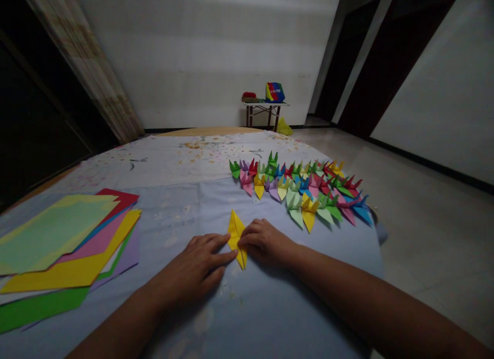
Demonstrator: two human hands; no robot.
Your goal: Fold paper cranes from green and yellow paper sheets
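A yellow folded origami paper in a narrow diamond shape lies on the blue cloth, its long points facing away from and toward me. My left hand rests at its left edge with fingers stretched and apart, two fingertips touching the paper. From the right, my right hand has its fingers bent and pressed together on the paper's right edge, covering part of it. What the right thumb does is hidden. Beyond my right hand stand several rows of folded paper cranes in many colours.
A fanned stack of coloured paper sheets lies at the left. The blue cloth covers the near table, with a white floral tablecloth beyond. A small side table by the wall bears a multicoloured bag. The table's right edge is near the cranes.
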